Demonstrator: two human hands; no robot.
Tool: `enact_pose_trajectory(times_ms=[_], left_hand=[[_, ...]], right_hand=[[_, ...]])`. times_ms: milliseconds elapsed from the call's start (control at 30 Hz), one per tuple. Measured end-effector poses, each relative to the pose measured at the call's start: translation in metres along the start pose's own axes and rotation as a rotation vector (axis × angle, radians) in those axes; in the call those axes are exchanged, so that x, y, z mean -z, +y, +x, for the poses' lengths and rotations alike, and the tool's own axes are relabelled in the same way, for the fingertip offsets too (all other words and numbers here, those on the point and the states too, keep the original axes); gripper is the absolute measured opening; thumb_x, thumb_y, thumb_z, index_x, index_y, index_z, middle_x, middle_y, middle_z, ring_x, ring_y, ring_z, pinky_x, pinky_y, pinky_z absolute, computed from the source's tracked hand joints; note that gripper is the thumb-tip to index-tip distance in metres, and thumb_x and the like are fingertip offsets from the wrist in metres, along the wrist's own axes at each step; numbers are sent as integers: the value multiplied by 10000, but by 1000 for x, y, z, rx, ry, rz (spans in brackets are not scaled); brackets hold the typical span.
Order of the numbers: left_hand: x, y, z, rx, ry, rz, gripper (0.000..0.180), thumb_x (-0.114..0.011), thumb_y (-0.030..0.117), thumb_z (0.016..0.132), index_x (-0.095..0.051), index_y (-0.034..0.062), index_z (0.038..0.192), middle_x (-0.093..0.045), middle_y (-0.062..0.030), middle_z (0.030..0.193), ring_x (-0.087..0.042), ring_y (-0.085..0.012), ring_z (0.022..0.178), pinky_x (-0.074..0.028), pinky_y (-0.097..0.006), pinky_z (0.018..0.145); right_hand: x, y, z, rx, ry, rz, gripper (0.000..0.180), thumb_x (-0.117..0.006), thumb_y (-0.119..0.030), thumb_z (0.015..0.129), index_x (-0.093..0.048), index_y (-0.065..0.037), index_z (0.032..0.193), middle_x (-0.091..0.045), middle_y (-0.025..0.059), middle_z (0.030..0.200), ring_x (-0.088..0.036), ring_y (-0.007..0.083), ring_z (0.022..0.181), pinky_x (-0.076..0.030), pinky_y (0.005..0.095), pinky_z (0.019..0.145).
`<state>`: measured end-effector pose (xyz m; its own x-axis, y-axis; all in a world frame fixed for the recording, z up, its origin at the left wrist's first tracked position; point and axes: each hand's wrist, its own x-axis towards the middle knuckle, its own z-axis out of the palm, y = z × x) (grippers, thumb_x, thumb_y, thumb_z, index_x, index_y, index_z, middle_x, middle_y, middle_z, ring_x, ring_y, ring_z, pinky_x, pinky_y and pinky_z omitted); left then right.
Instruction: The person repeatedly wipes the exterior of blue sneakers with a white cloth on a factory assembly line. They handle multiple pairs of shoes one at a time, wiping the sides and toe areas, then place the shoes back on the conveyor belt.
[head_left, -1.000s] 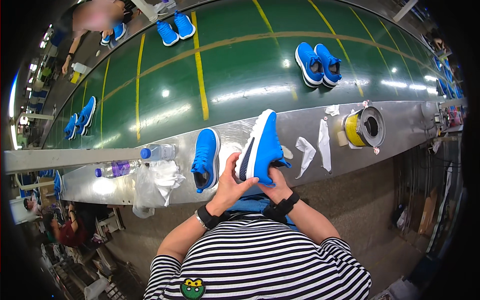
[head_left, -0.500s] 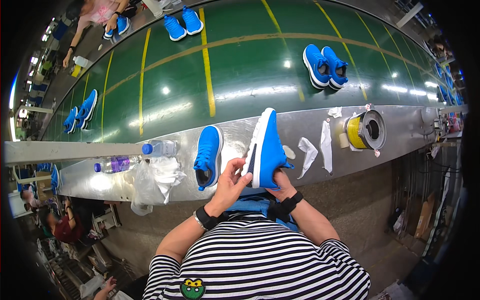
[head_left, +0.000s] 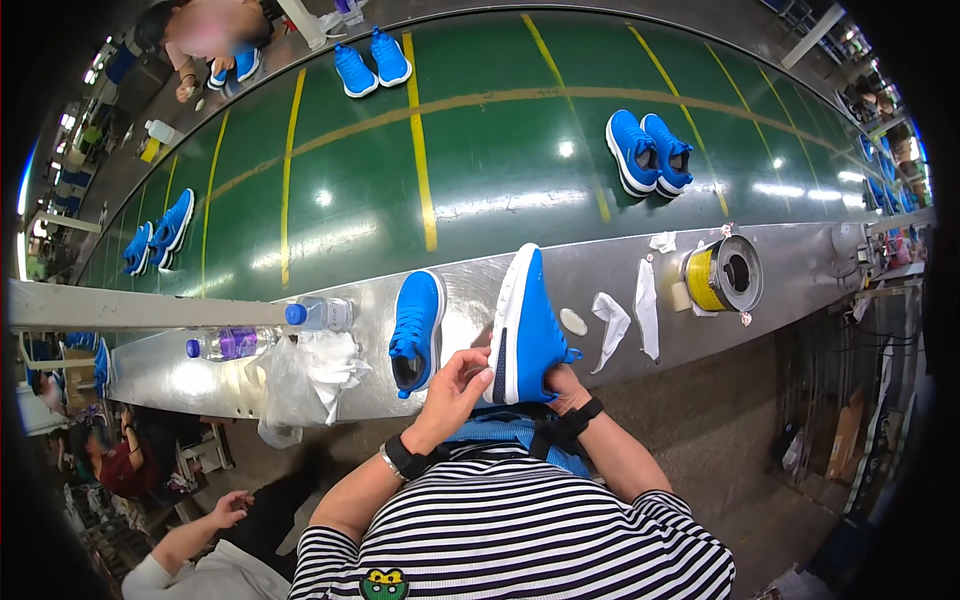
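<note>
A blue sneaker (head_left: 535, 345) with a white sole is held on its side, toe pointing away from me, its sole turned to the left. My right hand (head_left: 568, 388) is closed around the heel, with its fingers partly hidden behind the shoe. My left hand (head_left: 455, 395) has its thumb and fingers bent together in a pinch against the sole's edge, beside a dark patterned strip. Whether anything small lies between those fingertips cannot be made out. A second blue sneaker (head_left: 415, 330) rests on the metal ledge just left of the held one.
Beyond the metal ledge (head_left: 380, 290), a green conveyor belt (head_left: 480, 160) carries pairs of blue sneakers (head_left: 635, 155). White cloth strips (head_left: 647, 310) and a yellow-wrapped can (head_left: 706, 280) lie to the right. Bottles (head_left: 325, 314) and crumpled tissue (head_left: 330, 365) sit left, near a white beam (head_left: 150, 304). Co-workers are nearby.
The whole scene sits slightly lower in the picture. My left fingertips have shifted a little along the sole. A co-worker's arm has come further into view at lower left.
</note>
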<state>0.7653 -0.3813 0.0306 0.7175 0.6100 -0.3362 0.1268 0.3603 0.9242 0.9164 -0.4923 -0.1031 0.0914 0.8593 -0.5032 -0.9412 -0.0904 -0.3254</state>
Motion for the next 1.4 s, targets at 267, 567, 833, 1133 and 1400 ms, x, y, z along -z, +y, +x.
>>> enact_pose_trajectory(times_ms=[267,567,833,1133,1400], left_hand=[[71,-3,-15,-313,487,303,442,-467,-101,743,-432,16,1168,-479,-93,1045,-515,-166,966,-447,-270,821],[139,-81,20,113,271,374,566,-541,-14,681,-448,-15,1239,-595,-142,1024,-570,-214,937,-446,-295,837],[111,-64,8,211,384,-15,274,-478,62,864,-541,30,1129,-606,-68,1017,-577,-148,899,-474,-284,795],[103,-63,-7,-111,142,4,557,-496,-17,852,-318,40,1377,-489,-100,1263,-462,-159,1133,-346,-296,989],[100,-58,-23,-196,293,12,605,-504,-14,832,-292,48,1395,-472,-117,1290,-458,-159,1157,-354,-289,985]], right_hand=[[1,-4,-23,175,102,-354,323,-509,-39,887,-479,-40,1208,-567,85,1117,-555,175,995,-460,321,877],[-8,-9,-28,172,192,-448,260,-508,-72,896,-519,-34,1153,-589,83,1081,-578,174,950,-478,316,843],[-23,-20,-29,247,142,-561,355,-525,-75,889,-461,-37,1237,-562,92,1129,-554,186,1001,-459,319,873],[-34,-12,-12,349,-74,-695,482,-397,-55,910,-300,-26,1381,-483,15,1180,-489,92,967,-397,197,857],[-96,-34,-11,406,-125,-1018,575,-518,-178,879,-290,-21,1383,-456,117,1280,-464,173,1135,-359,289,963]])
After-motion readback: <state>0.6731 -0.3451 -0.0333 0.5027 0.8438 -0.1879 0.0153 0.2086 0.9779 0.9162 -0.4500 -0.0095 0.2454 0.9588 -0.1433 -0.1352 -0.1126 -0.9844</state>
